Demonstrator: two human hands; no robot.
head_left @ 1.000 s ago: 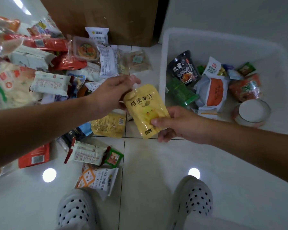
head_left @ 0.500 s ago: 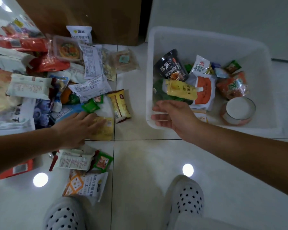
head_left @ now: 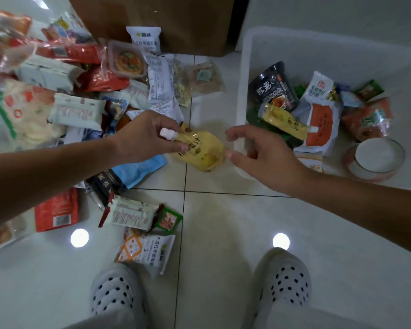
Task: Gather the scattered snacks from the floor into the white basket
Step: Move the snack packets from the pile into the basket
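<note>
My left hand (head_left: 145, 136) pinches a yellow juice pouch (head_left: 203, 150) near its white cap and holds it above the floor tiles, just left of the white basket (head_left: 243, 74). My right hand (head_left: 259, 153) hovers beside the pouch's right end with fingers spread, thumb and forefinger close to it and holding nothing. Inside the basket lie another yellow juice pouch (head_left: 286, 122), a black noodle cup (head_left: 274, 87), a white-and-orange packet (head_left: 320, 125), a round white-lidded tub (head_left: 375, 156) and several small packets.
A heap of scattered snack packets (head_left: 78, 108) covers the floor at the left. Nearer my white shoes (head_left: 119, 293) lie a white-and-orange bag (head_left: 147, 249), a small green packet (head_left: 167, 219) and a red packet (head_left: 56, 210). A brown cabinet (head_left: 157, 17) stands behind.
The first yellow pouch went from my hands into the basket. My left hand reached into the pile, then lifted a second yellow pouch toward my right hand, which came back from the basket.
</note>
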